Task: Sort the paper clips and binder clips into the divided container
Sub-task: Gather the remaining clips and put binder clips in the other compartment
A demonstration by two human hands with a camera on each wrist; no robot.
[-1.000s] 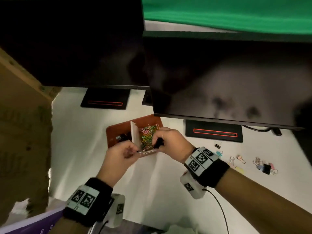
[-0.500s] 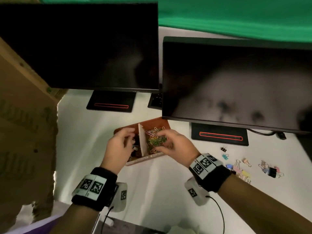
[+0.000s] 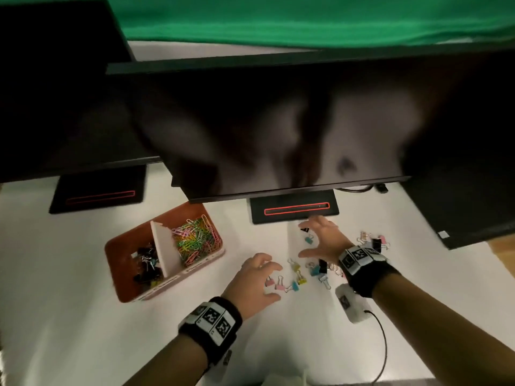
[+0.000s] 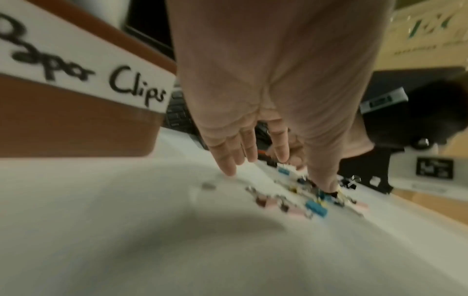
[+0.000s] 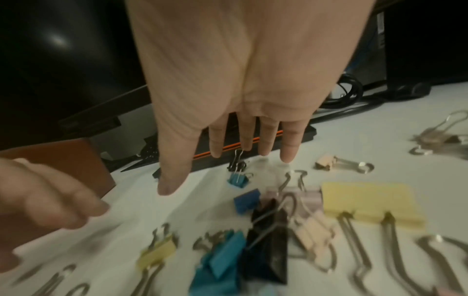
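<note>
While paper clips point(image 3: 195, 240) fill one half of the container point(image 3: 119, 277), many binder clips point(image 3: 299, 277) lie on the table point(image 3: 83, 330); left hand point(image 3: 255, 282) and right hand point(image 3: 324, 240) hover spread, empty.

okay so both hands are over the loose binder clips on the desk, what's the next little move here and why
Probably lower the right hand and pinch the small teal binder clip lying just under its spread fingers. Both hands are open and hold nothing, the left hand hovers by the pink clips, and the container already has dark binder clips in its left compartment, where this one likely belongs.
</note>
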